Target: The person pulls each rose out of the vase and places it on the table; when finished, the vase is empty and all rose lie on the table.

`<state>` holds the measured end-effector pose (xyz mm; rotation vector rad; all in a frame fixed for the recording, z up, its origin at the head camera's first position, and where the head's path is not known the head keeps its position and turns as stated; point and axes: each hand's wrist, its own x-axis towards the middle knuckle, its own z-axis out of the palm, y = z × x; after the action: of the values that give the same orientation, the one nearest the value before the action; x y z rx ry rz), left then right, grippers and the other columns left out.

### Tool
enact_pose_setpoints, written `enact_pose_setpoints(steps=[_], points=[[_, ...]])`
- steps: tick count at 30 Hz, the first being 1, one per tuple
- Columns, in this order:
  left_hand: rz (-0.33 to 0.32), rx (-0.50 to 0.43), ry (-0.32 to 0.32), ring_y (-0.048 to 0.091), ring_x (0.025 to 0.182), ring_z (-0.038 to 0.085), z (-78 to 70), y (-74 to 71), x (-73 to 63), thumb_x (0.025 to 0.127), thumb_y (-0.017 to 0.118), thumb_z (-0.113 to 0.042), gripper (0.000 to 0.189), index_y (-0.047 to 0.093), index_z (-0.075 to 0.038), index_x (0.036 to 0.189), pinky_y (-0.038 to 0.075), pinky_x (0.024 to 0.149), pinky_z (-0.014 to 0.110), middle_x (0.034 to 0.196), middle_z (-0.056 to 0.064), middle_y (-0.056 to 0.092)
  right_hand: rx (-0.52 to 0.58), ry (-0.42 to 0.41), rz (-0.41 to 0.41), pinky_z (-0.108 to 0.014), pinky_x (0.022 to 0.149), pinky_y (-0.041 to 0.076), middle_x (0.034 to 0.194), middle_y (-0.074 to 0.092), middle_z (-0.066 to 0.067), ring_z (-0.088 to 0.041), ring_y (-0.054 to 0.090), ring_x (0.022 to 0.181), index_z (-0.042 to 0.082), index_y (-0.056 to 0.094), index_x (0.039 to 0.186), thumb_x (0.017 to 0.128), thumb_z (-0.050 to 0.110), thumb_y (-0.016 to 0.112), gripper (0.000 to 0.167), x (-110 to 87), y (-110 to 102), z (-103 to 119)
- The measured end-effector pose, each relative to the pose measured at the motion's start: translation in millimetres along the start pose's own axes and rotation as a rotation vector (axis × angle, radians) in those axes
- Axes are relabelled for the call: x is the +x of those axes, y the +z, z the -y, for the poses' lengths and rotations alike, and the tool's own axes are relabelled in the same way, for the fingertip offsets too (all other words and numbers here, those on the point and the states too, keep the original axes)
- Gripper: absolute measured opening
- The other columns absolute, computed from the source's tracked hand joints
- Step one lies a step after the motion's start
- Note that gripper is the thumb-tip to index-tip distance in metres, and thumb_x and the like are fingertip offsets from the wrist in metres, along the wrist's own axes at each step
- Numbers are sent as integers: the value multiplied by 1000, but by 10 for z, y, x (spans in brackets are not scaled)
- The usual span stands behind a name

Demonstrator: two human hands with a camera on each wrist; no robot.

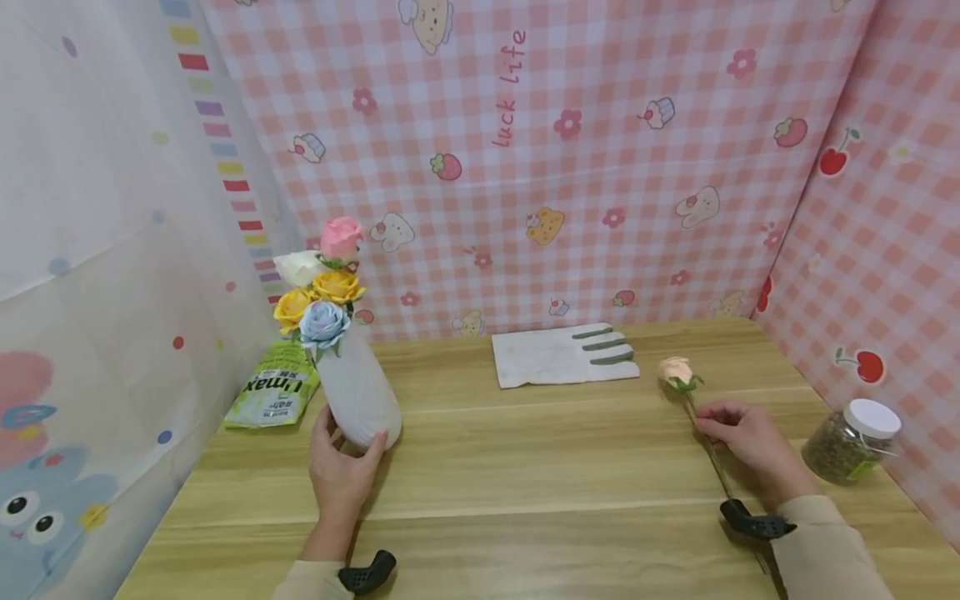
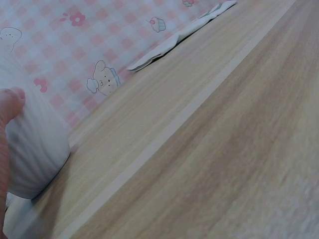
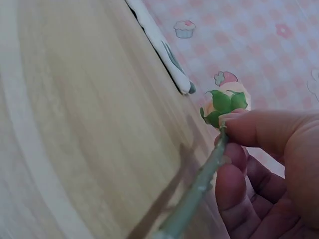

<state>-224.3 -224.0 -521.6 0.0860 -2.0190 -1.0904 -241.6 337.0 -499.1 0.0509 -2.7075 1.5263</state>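
On the left, my left hand (image 1: 341,471) grips a white vase (image 1: 362,387) low down near its base, thumb on the near right side. Out of its top stand artificial roses: a pink one (image 1: 342,238), a white one (image 1: 298,267), two yellow ones and a light blue one (image 1: 325,322). My right hand (image 1: 759,442) pinches the stem (image 3: 197,191) of a peach rose (image 1: 677,372) between thumb and fingers, just below the bloom. Green sepals (image 3: 224,102) show under its petals in the right wrist view.
A folded white cloth with dark green stripes (image 1: 536,358) lies at the back of the wooden table (image 1: 525,467). Behind the vase is a green packet (image 1: 262,400). A white-lidded jar (image 1: 847,446) stands right of my right hand. Pink checked cloth (image 1: 487,192) hangs behind.
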Motion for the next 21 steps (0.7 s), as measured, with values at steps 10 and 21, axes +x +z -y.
enact_pose_setpoints(steps=[10,21], points=[[-4,5,8,56,111,28,-11,2,1,66,89,-19,87,44,-1,138,51,83,43,127,18,54,32,24,28,-25,60,53,90,70,-7,-6,60,72,-11,64,112,92,17,67,34,-20,-45,-81],[-2,-3,6,56,110,29,-4,2,-2,66,89,-19,86,44,-1,138,51,82,42,127,18,55,44,53,13,-23,62,53,92,70,0,-3,59,74,-10,65,113,90,21,69,39,-24,-31,-89]])
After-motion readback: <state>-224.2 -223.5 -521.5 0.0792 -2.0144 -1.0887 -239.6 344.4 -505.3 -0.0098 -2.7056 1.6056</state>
